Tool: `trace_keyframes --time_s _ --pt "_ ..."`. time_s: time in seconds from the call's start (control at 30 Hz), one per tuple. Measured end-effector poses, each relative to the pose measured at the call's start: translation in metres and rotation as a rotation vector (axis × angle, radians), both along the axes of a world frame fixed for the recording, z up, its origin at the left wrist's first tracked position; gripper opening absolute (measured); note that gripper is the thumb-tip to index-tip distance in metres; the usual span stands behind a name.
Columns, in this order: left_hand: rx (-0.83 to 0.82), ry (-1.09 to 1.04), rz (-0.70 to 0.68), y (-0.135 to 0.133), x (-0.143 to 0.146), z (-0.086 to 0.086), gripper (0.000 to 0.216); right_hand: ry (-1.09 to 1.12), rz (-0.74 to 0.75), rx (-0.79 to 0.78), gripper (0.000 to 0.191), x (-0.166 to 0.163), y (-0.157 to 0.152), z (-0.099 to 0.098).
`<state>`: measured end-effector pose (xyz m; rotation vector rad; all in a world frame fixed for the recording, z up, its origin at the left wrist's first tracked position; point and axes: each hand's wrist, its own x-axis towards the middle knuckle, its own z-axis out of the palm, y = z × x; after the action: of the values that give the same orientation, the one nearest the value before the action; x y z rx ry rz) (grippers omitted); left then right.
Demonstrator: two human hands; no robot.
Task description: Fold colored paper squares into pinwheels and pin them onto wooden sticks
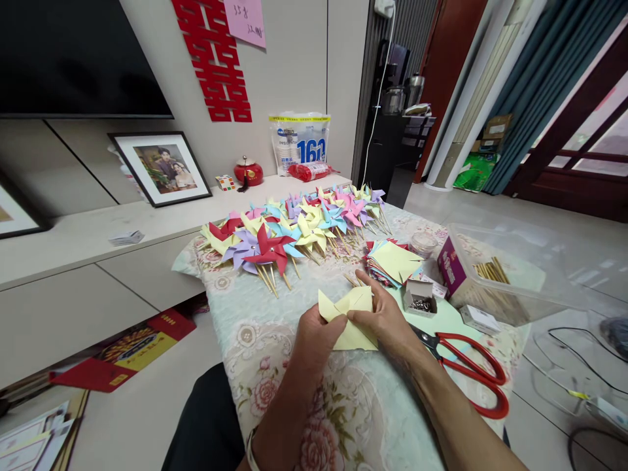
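A yellow square of paper [354, 335] with slit, partly folded corners is between my two hands. My left hand [316, 333] grips its left side, with the thumb on top near the middle. From the right, my right hand [380, 311] pinches it, thumb close to the other thumb. Thin pale sticks [350, 280] show behind the right fingers; how they are held is hidden. Beyond stand many finished paper pinwheels [272, 250] on wooden sticks. To the right lie a stack of cut paper squares [395, 260] and a small open box of metal pins [420, 302].
Red-handled scissors [471, 360] lie by my right forearm. A clear plastic bin [520, 288] with wooden sticks [493, 271] stands at the table's right, near a small white box [481, 319] and a round clear tub [422, 243]. A low cabinet [147, 261] borders the back left.
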<state>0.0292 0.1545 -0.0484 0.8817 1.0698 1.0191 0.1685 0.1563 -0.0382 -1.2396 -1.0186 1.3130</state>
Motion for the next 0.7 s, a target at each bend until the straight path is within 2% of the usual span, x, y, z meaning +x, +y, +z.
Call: trace_keyframes --time_s 0.13,0.2,0.33,0.43,0.47,0.57,0.7 --pt "0.003 -0.023 0.008 0.001 -0.004 0.000 0.030 0.097 0.031 0.021 0.100 0.001 0.003 -0.004" --pt "0.003 -0.067 0.021 0.002 -0.006 0.000 0.031 0.097 -0.024 0.100 0.091 0.003 0.004 -0.007" --pt "-0.014 -0.136 0.077 0.005 -0.009 -0.001 0.033 -0.098 -0.152 0.348 0.040 0.011 0.005 -0.010" --pt "-0.011 -0.180 0.111 0.006 -0.013 0.000 0.031 -0.299 -0.025 0.522 0.009 0.014 0.003 -0.007" --pt "-0.011 -0.203 0.114 0.007 -0.014 0.001 0.030 -0.359 0.043 0.559 0.006 0.014 0.002 -0.006" --pt "-0.025 -0.251 0.126 0.008 -0.020 0.003 0.028 -0.473 0.211 0.597 0.013 0.013 0.000 -0.003" --pt "-0.041 -0.261 0.125 0.010 -0.025 0.002 0.027 -0.515 0.289 0.583 0.017 0.011 -0.001 -0.001"
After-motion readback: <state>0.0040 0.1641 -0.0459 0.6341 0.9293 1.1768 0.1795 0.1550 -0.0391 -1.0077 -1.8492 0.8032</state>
